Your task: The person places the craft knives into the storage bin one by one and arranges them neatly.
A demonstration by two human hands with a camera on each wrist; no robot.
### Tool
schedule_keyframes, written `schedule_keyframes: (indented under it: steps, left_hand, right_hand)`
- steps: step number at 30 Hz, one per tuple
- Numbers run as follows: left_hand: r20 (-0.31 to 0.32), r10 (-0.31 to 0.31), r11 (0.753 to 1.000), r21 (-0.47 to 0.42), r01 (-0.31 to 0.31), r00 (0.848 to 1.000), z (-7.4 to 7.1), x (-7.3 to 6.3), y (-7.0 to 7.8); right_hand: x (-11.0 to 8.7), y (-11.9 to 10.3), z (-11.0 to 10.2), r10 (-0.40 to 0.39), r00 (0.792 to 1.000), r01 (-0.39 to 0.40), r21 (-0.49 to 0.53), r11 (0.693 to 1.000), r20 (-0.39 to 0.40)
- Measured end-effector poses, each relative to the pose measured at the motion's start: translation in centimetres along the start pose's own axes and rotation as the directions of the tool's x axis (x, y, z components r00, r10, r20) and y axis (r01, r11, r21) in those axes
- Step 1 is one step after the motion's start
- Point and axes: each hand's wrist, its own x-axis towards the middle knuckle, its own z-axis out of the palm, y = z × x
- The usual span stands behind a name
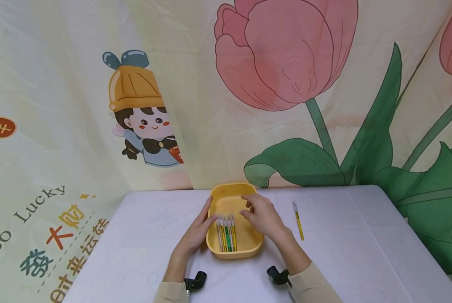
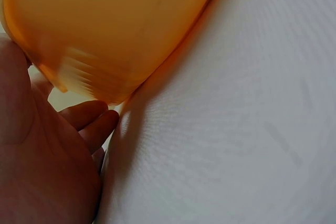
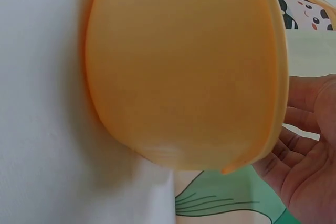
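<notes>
A yellow plastic tray (image 1: 235, 254) with raised sides sits on the table. Several slim pens (image 1: 226, 235) with clear caps lie side by side in its near left part, one of them green. My left hand (image 1: 195, 231) holds the tray's left side, thumb over the rim and fingers along the outer wall (image 2: 126, 24). Above the tray's right side is my right hand (image 1: 263, 213), its fingers loosely bent with nothing seen between them. In the right wrist view this hand (image 3: 310, 150) appears beyond the tray's rim. One yellow pen (image 1: 299, 222) lies on the table, right of the tray.
The table (image 1: 362, 252) has a white cover. Behind it hangs a printed backdrop (image 1: 195, 84) with tulips and a cartoon figure. A small black camera (image 1: 196, 281) is worn at the left wrist, another black camera (image 1: 278, 275) at the right.
</notes>
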Motion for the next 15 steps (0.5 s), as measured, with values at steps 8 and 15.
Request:
schedule_keyframes:
  steps: [8,15]
  left_hand:
    - [0.003,0.010,1.000,-0.005,-0.010,1.000,0.0,0.1,-0.1]
    - [0.001,0.006,1.000,-0.012,-0.006,1.000,0.0,0.1,-0.1]
  right_hand:
    - [0.2,0.7,-0.8,-0.003,0.999,0.003,0.003,1.000,-0.053]
    - [0.3,1.1,-1.5,0.021,0.996,-0.021,0.002,1.000,-0.081]
